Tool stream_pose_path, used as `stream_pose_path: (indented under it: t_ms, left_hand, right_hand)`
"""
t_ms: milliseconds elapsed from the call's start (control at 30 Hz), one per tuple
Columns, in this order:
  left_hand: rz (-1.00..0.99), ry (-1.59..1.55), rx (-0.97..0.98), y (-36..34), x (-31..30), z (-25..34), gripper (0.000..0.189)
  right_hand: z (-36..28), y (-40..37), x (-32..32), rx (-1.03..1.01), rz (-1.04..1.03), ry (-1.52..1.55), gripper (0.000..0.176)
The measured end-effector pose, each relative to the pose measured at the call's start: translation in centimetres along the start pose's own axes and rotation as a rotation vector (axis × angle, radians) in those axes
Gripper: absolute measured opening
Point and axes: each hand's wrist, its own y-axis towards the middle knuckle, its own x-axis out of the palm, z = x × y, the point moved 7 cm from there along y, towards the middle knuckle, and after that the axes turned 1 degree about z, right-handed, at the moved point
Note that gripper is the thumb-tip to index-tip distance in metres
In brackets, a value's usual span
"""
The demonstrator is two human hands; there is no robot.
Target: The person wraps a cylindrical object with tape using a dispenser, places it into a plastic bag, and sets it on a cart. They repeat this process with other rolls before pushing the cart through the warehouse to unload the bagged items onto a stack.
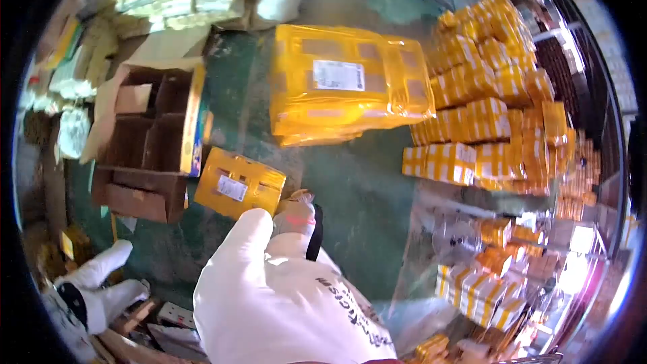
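Observation:
My right hand, with a black band at its wrist, is in the middle of the view, partly hidden by my white clothing. It sits right by the corner of a small yellow-wrapped box that bears a white label. A small brownish, curved shape shows at its far end; I cannot tell what it is. At the lower left edge, my left hand appears in white with a black wrist band, its fingers apart and nothing between them. A large yellow-taped parcel lies on the floor beyond.
An opened brown carton with dividers stands on the left. Stacks of yellow-and-white taped boxes rise on the right, with more lower down. Pale packs are piled at the back left. The floor is green.

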Motion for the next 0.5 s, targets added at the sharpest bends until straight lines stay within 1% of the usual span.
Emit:
stream_pose_path:
  t_ms: [67, 100, 133, 167, 267, 300, 400, 433, 467, 500]
  left_hand:
    - [0.051, -0.007, 0.067, 2.5, -0.4, 2.2, 0.044]
    - [0.115, -0.051, 0.139, 4.2, -1.8, 4.2, 0.033]
    - [0.176, -0.09, 0.214, 5.7, -3.2, 6.3, 0.027]
    - [0.201, -0.109, 0.239, 6.9, -4.7, 8.8, 0.028]
    - [0.275, -0.146, 0.314, 7.2, -10.1, 15.6, 0.029]
    - [0.3, -0.24, 0.34, 7.8, -10.8, 16.8, 0.028]
    - [0.219, -0.098, 0.355, 10.1, -11.4, 20.2, 0.026]
    - [0.2, -0.158, 0.317, 10.2, -11.4, 20.5, 0.024]
    - [0.256, -0.179, 0.336, 10.0, -11.6, 21.1, 0.024]
    - [0.219, -0.226, 0.326, 9.7, -11.5, 21.5, 0.026]
  right_hand:
    - [-0.7, -0.6, -0.6, 0.023, 0.035, -0.006, 0.012]
    - [-1.0, -0.7, -0.9, 0.03, 0.056, -0.007, 0.012]
    - [-1.5, -0.9, -1.2, 0.039, 0.072, -0.001, 0.012]
    - [-1.9, -1.0, -1.4, 0.048, 0.087, 0.005, 0.012]
    - [-3.0, -0.7, -1.8, 0.067, 0.123, 0.019, 0.012]
    - [-3.3, -0.4, -1.5, 0.074, 0.131, 0.029, 0.012]
    - [-4.7, 0.3, 0.0, 0.082, 0.144, 0.065, 0.012]
    - [-5.3, 0.9, 0.5, 0.079, 0.142, 0.073, 0.013]
    - [-5.9, 1.5, 1.0, 0.075, 0.141, 0.072, 0.013]
    - [-6.7, 1.8, 1.8, 0.062, 0.143, 0.09, 0.013]
